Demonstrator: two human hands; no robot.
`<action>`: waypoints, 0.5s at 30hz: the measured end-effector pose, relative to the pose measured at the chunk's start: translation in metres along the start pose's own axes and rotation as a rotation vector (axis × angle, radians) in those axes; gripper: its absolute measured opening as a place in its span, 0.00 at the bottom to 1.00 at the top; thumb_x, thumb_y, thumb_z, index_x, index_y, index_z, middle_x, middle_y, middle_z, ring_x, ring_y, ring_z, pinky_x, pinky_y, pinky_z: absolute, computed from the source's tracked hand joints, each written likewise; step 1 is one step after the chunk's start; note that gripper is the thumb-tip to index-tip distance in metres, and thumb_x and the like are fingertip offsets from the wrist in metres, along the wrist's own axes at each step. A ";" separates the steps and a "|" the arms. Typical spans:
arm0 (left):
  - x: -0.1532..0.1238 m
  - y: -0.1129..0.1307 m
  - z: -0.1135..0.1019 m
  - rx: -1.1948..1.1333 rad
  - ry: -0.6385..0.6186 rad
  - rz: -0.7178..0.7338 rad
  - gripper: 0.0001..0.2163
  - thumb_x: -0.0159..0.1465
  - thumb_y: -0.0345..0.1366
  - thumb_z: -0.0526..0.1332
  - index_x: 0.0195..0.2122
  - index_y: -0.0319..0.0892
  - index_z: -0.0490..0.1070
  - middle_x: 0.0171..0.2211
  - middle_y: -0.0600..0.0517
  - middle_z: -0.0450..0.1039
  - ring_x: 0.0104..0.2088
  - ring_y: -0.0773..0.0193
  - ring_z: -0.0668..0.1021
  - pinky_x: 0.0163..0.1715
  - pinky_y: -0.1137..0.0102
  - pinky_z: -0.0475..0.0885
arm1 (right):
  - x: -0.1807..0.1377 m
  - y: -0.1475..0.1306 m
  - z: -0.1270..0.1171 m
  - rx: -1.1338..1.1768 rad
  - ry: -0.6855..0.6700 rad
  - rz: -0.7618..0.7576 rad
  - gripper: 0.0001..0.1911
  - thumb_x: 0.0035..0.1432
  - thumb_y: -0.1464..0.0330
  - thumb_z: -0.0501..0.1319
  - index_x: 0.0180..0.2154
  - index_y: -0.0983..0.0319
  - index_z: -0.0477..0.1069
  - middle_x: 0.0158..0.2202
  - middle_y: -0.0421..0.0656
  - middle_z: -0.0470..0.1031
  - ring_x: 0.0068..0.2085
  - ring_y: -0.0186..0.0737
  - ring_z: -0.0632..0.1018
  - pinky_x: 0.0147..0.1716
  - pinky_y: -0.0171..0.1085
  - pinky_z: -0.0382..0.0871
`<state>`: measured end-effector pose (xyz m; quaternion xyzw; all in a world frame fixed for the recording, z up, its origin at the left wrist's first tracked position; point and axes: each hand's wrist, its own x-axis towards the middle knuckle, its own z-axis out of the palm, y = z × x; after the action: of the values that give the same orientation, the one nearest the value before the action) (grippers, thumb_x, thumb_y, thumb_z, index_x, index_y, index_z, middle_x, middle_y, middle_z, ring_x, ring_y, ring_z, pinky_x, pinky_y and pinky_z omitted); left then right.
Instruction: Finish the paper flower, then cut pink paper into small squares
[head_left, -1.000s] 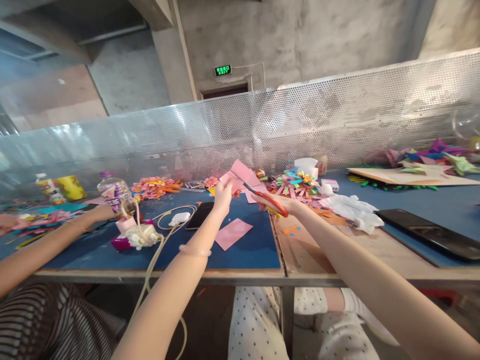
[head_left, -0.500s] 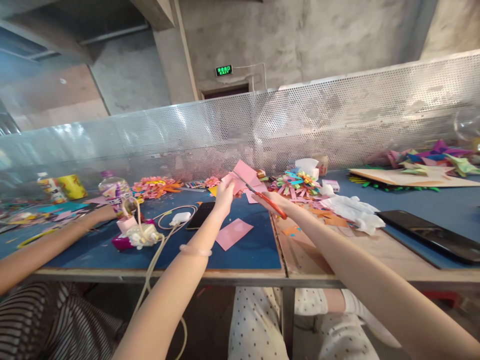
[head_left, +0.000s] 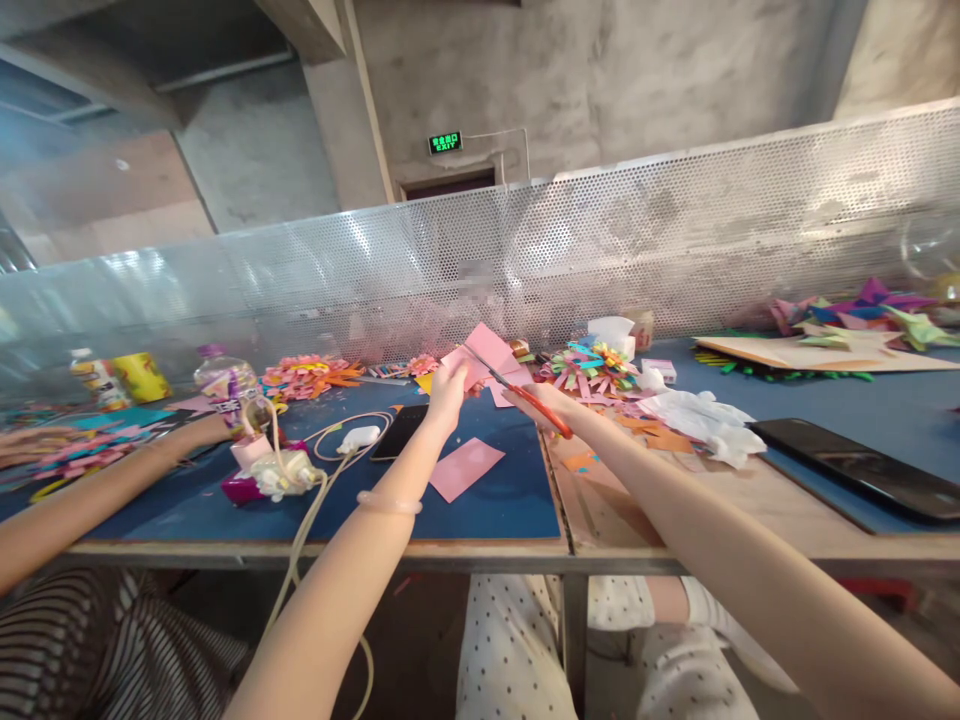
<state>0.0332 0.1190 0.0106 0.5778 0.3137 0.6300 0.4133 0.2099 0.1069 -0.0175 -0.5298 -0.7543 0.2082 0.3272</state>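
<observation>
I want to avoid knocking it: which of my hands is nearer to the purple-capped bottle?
Left. Your left hand, holding pink paper, is to the right of the bottle; your right hand, with the scissors, is farther right.

Scissors (head_left: pixel 553 411): red-orange handles, grey blades. Paper in hand (head_left: pixel 448 388): plain pink; loose sheet (head_left: pixel 467 468): pink too. Desk (head_left: pixel 517 510): blue, tan wood strip along front. Trousers (head_left: pixel 510 640): off-white, dark polka dots. Co-worker's clothing (head_left: pixel 112 640): dark, pale stripes. Bracelet (head_left: pixel 390 502): milky pale pink. Bottle (head_left: pixel 225 385): purple cap, purple-and-white label. Charger (head_left: pixel 360 438): white. Large phone (head_left: pixel 862 470): black. Crumpled plastic (head_left: pixel 701 415): white. Paper bunch (head_left: pixel 307 373): pink, orange bits. Metal screen (head_left: pixel 360 260): silver, all-over dot perforation. Exit sign (head_left: pixel 445 143): green lettering on black.
</observation>
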 end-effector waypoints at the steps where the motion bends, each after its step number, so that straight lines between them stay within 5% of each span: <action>1: 0.000 0.000 0.000 0.003 0.004 -0.006 0.07 0.55 0.33 0.56 0.35 0.40 0.65 0.22 0.54 0.67 0.18 0.68 0.71 0.18 0.73 0.68 | 0.000 0.000 0.000 0.002 -0.006 0.004 0.25 0.51 0.47 0.49 0.21 0.62 0.61 0.16 0.38 0.58 0.19 0.33 0.64 0.19 0.31 0.55; 8: 0.000 0.000 -0.001 0.000 -0.001 -0.038 0.09 0.55 0.36 0.58 0.36 0.40 0.66 0.23 0.53 0.69 0.19 0.68 0.72 0.18 0.73 0.68 | -0.006 -0.010 -0.003 -0.124 -0.037 0.034 0.22 0.53 0.52 0.50 0.20 0.63 0.61 0.15 0.38 0.58 0.19 0.34 0.65 0.19 0.32 0.54; 15: 0.003 -0.002 -0.004 0.086 0.110 -0.177 0.07 0.53 0.33 0.58 0.33 0.37 0.67 0.22 0.50 0.71 0.20 0.67 0.73 0.16 0.75 0.66 | -0.013 -0.021 -0.008 -0.282 0.029 0.080 0.22 0.55 0.56 0.52 0.20 0.65 0.67 0.20 0.45 0.69 0.25 0.38 0.72 0.21 0.31 0.54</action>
<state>0.0299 0.1226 0.0099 0.5298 0.4124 0.6076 0.4242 0.2047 0.0871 -0.0019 -0.6033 -0.7494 0.1052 0.2518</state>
